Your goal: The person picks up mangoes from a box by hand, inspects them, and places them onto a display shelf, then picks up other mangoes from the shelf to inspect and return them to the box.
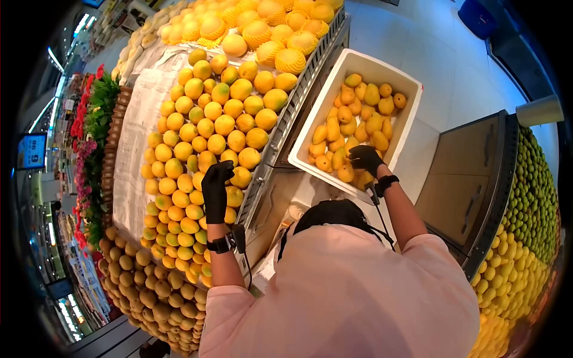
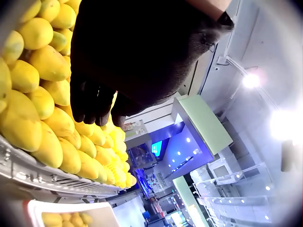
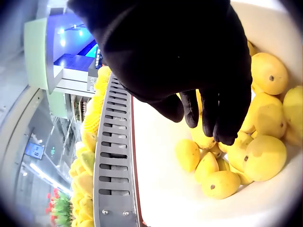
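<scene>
My left hand, in a black glove, is over a sloping display of yellow mangoes. The left wrist view shows its fingers hanging loosely beside the display mangoes, with no fruit visible in them. Over the near end of a white foam box is my gloved right hand. Loose mangoes cover the box's bottom. In the right wrist view the right fingers point down at the mangoes, slightly spread. The glove hides some fruit beneath it.
A grey slatted rail edges the display, right beside the box. Fruit in yellow foam nets fills the far end; brown round fruit lies at the near left. A cabinet with green fruit stands at right.
</scene>
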Available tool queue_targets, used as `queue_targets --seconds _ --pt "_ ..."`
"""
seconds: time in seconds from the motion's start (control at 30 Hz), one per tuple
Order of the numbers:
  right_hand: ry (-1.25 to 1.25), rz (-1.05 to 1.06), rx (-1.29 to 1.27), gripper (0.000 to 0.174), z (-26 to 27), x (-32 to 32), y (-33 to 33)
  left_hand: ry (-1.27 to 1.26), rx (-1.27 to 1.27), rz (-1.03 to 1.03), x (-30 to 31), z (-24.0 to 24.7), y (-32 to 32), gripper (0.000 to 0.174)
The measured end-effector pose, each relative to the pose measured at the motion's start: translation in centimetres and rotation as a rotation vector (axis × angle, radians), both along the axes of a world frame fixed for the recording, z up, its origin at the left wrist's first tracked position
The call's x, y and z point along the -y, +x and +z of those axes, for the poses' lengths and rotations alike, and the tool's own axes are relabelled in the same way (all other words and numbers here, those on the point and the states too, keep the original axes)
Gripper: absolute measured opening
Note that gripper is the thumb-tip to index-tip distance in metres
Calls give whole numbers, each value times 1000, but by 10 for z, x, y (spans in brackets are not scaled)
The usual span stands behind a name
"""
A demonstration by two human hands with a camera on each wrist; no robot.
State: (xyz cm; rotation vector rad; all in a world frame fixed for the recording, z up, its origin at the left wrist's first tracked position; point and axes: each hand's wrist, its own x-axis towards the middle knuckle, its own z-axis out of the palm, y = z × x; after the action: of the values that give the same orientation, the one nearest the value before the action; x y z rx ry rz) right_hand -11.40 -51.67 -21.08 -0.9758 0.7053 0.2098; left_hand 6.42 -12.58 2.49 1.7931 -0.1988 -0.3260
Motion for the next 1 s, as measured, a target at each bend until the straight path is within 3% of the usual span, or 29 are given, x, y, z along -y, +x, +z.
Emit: queue_targets --seconds 0.1,0.13,0.17,0.27,0.33,0.4,0.5,0.57,0.67,0.77,0.8,0.87,1.0 --pt "6 6 -93 18 -23 12 24 40 -13 71 -9 3 -17 20" --pt "-408 301 207 13 -66 22 32 59 -13 83 -16 1 -20 20" --pt "-883 433 492 14 -110 32 40 74 -10 96 -20 1 -24 20" --pt "-1024 517 461 18 -119 32 61 59 -38 197 -23 4 -46 20" --pt "-1415 540 683 22 -144 29 72 73 -50 227 -21 7 -63 21" --pt "-915 336 416 24 -153 17 83 95 -79 240 -22 4 -81 21" --pt "-654 278 28 32 -134 4 108 129 -140 271 -17 -3 -102 20" --pt "-640 294 -218 39 -132 0 127 135 -175 288 -19 -13 -115 21" --pt "-604 159 -259 42 -197 -8 141 130 -197 283 -17 -18 -125 20" --pt "-666 96 -243 42 -197 -13 147 100 -206 303 -9 -15 -130 18" --pt "-603 5 -251 42 -218 -14 151 92 -204 307 -6 -13 -130 17" --pt "-437 38 -271 49 -180 -8 149 100 -213 306 -6 -13 -129 17" --pt "-283 -18 -296 50 -169 -8 147 127 -244 304 -14 -17 -128 19"
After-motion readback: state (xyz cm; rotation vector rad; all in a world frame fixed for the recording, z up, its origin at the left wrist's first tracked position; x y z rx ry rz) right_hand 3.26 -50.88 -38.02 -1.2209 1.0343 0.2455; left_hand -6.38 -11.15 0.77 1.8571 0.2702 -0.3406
